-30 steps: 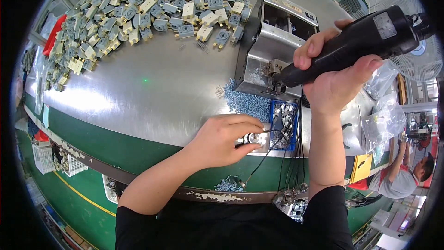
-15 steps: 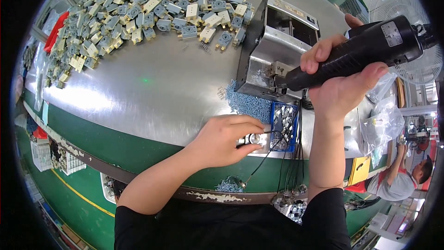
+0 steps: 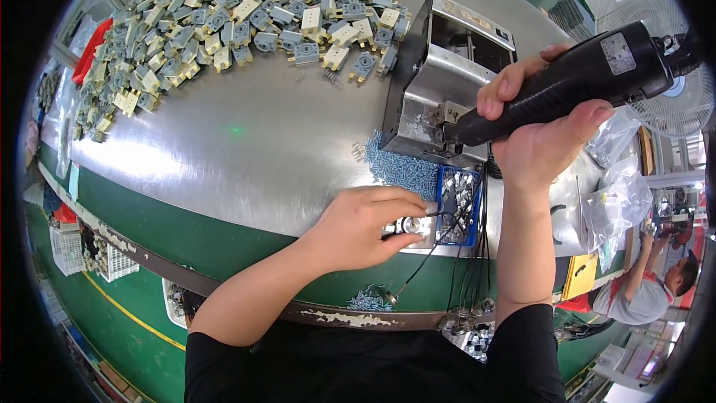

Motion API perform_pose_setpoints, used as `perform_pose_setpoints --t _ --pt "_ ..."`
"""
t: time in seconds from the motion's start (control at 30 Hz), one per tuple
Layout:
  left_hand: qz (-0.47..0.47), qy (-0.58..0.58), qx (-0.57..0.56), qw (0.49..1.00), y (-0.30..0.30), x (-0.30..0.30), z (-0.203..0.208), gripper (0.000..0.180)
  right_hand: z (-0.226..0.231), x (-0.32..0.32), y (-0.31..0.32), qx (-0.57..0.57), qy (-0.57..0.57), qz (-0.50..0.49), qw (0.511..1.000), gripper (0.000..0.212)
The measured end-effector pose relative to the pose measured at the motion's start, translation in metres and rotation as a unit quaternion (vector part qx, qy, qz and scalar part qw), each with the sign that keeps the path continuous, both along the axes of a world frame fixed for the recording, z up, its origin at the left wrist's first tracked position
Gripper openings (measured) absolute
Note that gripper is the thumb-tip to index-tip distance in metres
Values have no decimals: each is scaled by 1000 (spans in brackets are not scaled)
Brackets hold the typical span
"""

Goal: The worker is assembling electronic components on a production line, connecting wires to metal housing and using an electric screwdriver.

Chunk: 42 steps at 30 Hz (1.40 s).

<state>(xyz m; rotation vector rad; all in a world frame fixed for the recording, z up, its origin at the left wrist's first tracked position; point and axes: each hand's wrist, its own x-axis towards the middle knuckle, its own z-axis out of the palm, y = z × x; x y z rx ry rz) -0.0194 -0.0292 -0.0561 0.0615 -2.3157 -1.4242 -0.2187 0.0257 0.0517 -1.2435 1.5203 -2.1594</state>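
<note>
**At the metal machine (image 3: 453, 67), your right hand (image 3: 538, 134) grips a black driver (image 3: 570, 88)**

Your hold wraps the driver's body, its nose close against the machine's front; whether those two touch, you cannot tell. The driver wears a pale label (image 3: 620, 54), its print too small to read. Along the machine's top runs a yellowish strip (image 3: 470, 15), its marks illegible too. Your left hand (image 3: 362, 225) closes around a small round metal part (image 3: 412, 225) near the bench's front edge, just left of a blue tray (image 3: 440, 179). Bluish screws (image 3: 403, 169) lie heaped beside that tray.
</note>
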Motion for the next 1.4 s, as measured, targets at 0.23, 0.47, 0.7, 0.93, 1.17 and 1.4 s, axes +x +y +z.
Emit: perform_pose_setpoints --t 0.23,0.47,0.7,0.93,1.17,1.4 --pt "2 7 0 1000 -1 4 -4 30 13 23 11 86 -27 32 995 116" --pt "9 7 -1 1000 -4 3 -6 28 5 57 37 38 -113 206 971 118" --pt "23 -20 -15 999 -2 8 -4 29 -12 77 34 81 -103 147 980 121" --pt "17 -18 -15 1000 -2 8 -7 31 -27 73 36 34 -76 199 977 112" --pt "14 -18 5 1000 -3 7 -9 32 -35 74 35 -8 -30 257 966 99" --pt "18 -9 7 1000 -3 7 -9 30 -42 73 38 -18 -26 262 965 101"
